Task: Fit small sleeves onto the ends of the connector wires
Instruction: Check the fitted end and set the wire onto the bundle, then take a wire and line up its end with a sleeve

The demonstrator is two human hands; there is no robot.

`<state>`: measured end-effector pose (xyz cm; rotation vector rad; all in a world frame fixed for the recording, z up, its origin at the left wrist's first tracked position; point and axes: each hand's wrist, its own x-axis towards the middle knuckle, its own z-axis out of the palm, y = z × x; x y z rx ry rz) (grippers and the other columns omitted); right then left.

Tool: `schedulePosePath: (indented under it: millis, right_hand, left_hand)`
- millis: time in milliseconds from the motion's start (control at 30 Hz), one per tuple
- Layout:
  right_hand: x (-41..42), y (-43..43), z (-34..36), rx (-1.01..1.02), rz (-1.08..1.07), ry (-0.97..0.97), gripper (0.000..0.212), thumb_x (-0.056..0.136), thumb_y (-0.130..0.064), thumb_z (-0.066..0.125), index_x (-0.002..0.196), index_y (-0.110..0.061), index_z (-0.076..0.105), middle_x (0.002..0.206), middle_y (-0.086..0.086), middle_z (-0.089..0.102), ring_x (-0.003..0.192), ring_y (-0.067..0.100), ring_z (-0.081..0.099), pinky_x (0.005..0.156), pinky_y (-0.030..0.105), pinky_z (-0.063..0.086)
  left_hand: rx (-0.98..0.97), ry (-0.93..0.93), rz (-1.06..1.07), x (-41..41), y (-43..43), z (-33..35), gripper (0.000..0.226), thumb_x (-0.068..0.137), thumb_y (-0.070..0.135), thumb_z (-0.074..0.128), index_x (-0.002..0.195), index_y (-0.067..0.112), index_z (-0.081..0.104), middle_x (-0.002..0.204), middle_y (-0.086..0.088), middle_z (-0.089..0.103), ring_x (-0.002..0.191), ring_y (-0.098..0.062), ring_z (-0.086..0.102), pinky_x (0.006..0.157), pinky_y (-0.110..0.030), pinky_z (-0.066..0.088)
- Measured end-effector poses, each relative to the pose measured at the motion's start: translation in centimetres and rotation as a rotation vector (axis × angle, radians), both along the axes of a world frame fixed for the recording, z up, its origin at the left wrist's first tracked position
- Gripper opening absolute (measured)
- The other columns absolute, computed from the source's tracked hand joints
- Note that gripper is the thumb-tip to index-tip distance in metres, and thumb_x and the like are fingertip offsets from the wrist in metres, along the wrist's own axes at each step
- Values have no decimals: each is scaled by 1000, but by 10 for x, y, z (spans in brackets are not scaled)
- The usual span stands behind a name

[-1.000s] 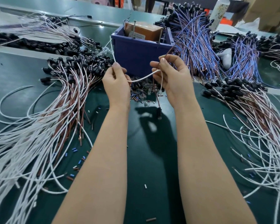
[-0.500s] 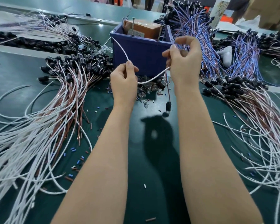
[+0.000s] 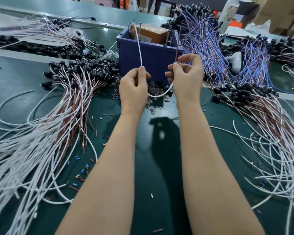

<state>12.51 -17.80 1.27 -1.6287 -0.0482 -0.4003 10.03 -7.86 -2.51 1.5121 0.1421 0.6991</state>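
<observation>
Green matting covered the worktop (image 3: 156, 175).

Left hand (image 3: 134, 85): held clear of the worktop, thumb and forefinger pinching a thin white sheathed wire (image 3: 139, 48); remaining fingers loosely curled. Above the pinch the wire rose in a shallow curve in front of a dark blue plastic bin (image 3: 151, 55), its free end up at the bin's rim. Below the hand the same wire sagged in a loop across to the right hand (image 3: 185, 77).

Right hand: fingers curled, fingertips pressed together on the wiring. A thin brown wire (image 3: 177, 48) stood up from those fingertips, in front of the bin's right corner. Whether a sleeve sat between the fingertips could not be told; the fingers hid it. Hands were near each other, not touching.

Bin held a brown cardboard box (image 3: 151, 33). A heap of small clear bulbs (image 3: 152, 109) lay at the bin's foot, between the wrists.

Left of the arms lay a fanned pile of white and brown wires with black connectors (image 3: 71, 92). A similar pile (image 3: 261, 107) lay to the right. A bundle of blue and violet wires (image 3: 202, 44) lay behind the right hand, beside the bin.

Short loose sleeves (image 3: 82, 170) in blue, brown and white lay scattered on the worktop, most of them just left of the left forearm.
</observation>
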Motion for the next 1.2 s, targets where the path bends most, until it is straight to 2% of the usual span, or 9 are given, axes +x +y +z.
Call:
schedulePosePath:
  millis: [100,267,433,567,733,800,867,1033,1200]
  right_hand:
    - [1,-3,-2,-72,6,22,20,92,1,45,88,-17,52,79,2,64,53,7,60,67,31,54]
    - [0,4,0,-184,50,87,25,92,1,42,104,-9,62,93,4,66,64,9,61,82,37,55]
    - [-5,9,9,-305,59,105,32,91,-4,44,117,-5,62,112,9,67,103,26,63,95,43,49]
    - [-8,12,15,-381,69,87,33,92,-5,45,121,-3,60,117,11,65,107,27,62,98,39,47]
    - [-7,7,22,-359,108,86,33,91,-3,43,118,-5,62,114,10,66,101,23,64,95,37,49]
    - [-6,0,23,-273,142,94,33,91,0,42,115,-5,62,104,7,67,80,13,64,78,23,54]
    - [-6,-5,24,-167,183,120,32,90,3,40,110,-7,63,92,1,66,66,7,58,63,17,49]
    - [-5,-16,25,26,215,184,31,89,5,39,101,-9,63,86,2,67,65,11,57,61,19,48]
    - [-6,-20,26,-8,210,199,30,90,4,40,105,-10,63,91,1,67,71,10,59,65,19,48]
  left_hand:
    - [19,15,-16,0,-1,-1,34,99,22,45,67,21,55,42,11,34,39,-5,27,45,-22,24]
    - [18,47,6,2,0,-4,36,100,21,44,66,21,55,45,7,37,41,-8,30,47,-24,26]
    - [60,59,-45,3,-1,-2,36,100,21,43,66,21,57,45,6,41,42,-8,33,48,-24,28]
    - [79,62,-83,4,-2,-3,35,100,21,44,68,18,59,45,7,40,43,-9,31,48,-26,27]
    - [78,59,-92,4,-2,-2,35,100,21,44,69,15,59,42,10,39,40,-6,32,47,-23,28]
    - [58,58,-84,4,-1,-1,36,100,21,44,67,17,59,42,10,41,41,-5,35,47,-21,30]
    - [45,60,-89,4,-1,-1,36,100,21,44,67,18,58,39,11,41,40,-3,35,46,-19,30]
    - [46,65,-107,3,-2,0,35,100,20,44,68,17,58,35,12,41,38,-1,35,46,-15,29]
    - [53,66,-126,1,-2,2,35,100,20,44,68,17,58,35,13,40,38,-1,32,44,-15,28]
